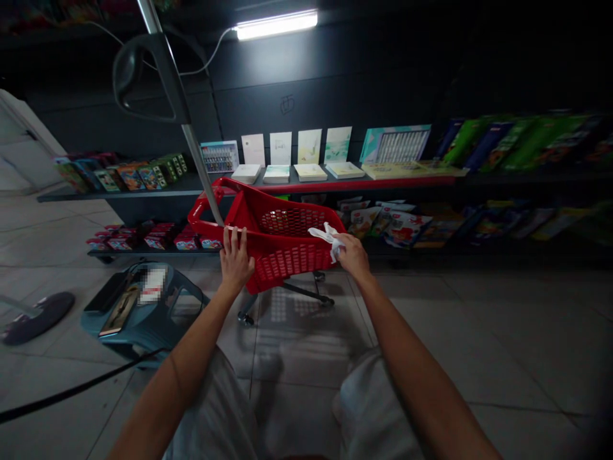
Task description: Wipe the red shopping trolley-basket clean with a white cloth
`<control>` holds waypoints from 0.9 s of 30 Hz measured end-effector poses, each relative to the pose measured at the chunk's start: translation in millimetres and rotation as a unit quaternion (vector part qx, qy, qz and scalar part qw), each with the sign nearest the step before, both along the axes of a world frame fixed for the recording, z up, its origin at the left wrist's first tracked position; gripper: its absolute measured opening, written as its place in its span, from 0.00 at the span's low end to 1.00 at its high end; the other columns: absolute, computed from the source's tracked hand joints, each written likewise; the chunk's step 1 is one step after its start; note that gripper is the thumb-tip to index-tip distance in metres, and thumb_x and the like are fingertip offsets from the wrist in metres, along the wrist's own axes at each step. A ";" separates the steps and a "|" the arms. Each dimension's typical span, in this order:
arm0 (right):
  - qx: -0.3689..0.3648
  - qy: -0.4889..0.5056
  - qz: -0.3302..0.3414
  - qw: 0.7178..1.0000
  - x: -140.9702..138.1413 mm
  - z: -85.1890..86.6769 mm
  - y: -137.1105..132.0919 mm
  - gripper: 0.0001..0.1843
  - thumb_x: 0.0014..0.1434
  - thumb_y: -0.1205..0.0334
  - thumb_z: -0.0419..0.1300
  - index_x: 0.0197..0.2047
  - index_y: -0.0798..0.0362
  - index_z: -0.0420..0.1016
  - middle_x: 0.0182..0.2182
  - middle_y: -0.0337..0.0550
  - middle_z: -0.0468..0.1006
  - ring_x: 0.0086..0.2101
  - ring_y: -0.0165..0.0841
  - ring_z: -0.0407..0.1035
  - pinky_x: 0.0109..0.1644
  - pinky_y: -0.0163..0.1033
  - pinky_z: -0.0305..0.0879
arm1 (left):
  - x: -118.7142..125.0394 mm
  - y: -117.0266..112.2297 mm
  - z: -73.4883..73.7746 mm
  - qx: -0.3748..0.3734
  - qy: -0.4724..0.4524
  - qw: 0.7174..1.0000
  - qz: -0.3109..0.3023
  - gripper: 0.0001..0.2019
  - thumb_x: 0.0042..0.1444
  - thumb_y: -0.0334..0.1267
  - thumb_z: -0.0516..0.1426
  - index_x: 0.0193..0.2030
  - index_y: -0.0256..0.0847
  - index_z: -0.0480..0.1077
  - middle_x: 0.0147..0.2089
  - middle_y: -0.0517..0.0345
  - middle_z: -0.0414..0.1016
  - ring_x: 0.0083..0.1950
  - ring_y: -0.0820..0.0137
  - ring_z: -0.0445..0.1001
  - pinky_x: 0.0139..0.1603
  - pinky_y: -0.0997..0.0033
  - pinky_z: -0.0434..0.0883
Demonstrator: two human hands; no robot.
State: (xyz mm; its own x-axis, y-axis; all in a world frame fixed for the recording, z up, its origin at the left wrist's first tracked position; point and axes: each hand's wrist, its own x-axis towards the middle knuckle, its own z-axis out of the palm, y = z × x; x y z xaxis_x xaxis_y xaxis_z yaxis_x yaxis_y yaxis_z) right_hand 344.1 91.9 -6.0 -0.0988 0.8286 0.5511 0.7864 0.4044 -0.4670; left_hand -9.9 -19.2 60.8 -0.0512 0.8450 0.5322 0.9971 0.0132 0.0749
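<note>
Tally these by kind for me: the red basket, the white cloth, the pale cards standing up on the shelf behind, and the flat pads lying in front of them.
Red plastic wheeled shopping basket: 1
White cloth: 1
Pale upright cards: 4
Flat pale pads lying before them: 4
Total: 10

Your right hand [353, 255] curls its fingers out of sight under the white cloth [324, 235]. Your left hand [235, 260] covers the stretch of red basket [287, 255] rim it grips. A blurred patch [153, 285] masks something on the stool [143, 322]. The pole [196, 160] runs off the top edge; the packs [527, 144] far right are too dim to read.
</note>
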 end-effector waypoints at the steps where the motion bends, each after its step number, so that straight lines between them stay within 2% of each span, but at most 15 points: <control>1: -0.003 -0.001 -0.001 1.000 3.0 -1.5 -0.1 0.30 0.58 0.75 0.50 0.60 0.54 0.79 0.58 0.51 0.78 0.58 0.43 0.70 0.67 0.49 0.66 | -2.5 -0.2 -1.9 0.000 -0.008 1.000 -0.004 0.44 0.58 0.34 0.55 0.81 0.38 0.46 0.84 0.44 0.40 0.84 0.49 0.32 0.70 0.40 0.67; 8: -0.010 -0.006 0.006 1.000 -2.4 -0.6 -4.4 0.30 0.59 0.75 0.50 0.61 0.53 0.79 0.59 0.50 0.78 0.58 0.43 0.69 0.66 0.49 0.66 | -13.3 1.7 -11.1 0.045 -0.106 0.993 -0.010 0.43 0.58 0.31 0.55 0.81 0.39 0.46 0.84 0.45 0.34 0.84 0.52 0.33 0.78 0.41 0.58; 12: -0.004 0.011 -0.008 1.000 -23.0 5.7 -6.1 0.28 0.61 0.74 0.49 0.59 0.52 0.80 0.59 0.50 0.78 0.56 0.44 0.70 0.63 0.50 0.66 | -9.2 3.2 -17.0 0.059 -0.142 0.988 0.000 0.45 0.58 0.31 0.57 0.81 0.39 0.43 0.84 0.44 0.31 0.84 0.49 0.31 0.78 0.39 0.57; 16: 0.011 0.006 -0.003 1.000 -56.2 9.9 -10.6 0.27 0.63 0.73 0.50 0.60 0.52 0.79 0.58 0.49 0.78 0.56 0.44 0.69 0.59 0.48 0.65 | -3.7 4.6 -22.0 0.031 -0.152 0.988 -0.010 0.44 0.58 0.31 0.58 0.80 0.40 0.46 0.84 0.44 0.26 0.84 0.45 0.29 0.78 0.36 0.55; 22: 0.036 -0.031 0.038 0.998 -101.4 13.6 -17.8 0.23 0.67 0.70 0.52 0.60 0.51 0.79 0.58 0.49 0.78 0.56 0.44 0.67 0.58 0.48 0.61 | -0.7 7.1 -32.7 -0.001 -0.152 0.988 -0.012 0.43 0.58 0.31 0.59 0.80 0.43 0.49 0.84 0.51 0.19 0.83 0.45 0.26 0.77 0.39 0.61; 27: 0.023 -0.039 0.037 0.998 -106.6 17.9 -17.3 0.22 0.67 0.68 0.52 0.60 0.50 0.79 0.56 0.48 0.79 0.54 0.44 0.67 0.55 0.47 0.61 | -1.9 6.4 -34.8 -0.056 -0.125 0.991 -0.007 0.42 0.59 0.34 0.58 0.80 0.41 0.50 0.85 0.52 0.26 0.83 0.44 0.23 0.70 0.37 0.70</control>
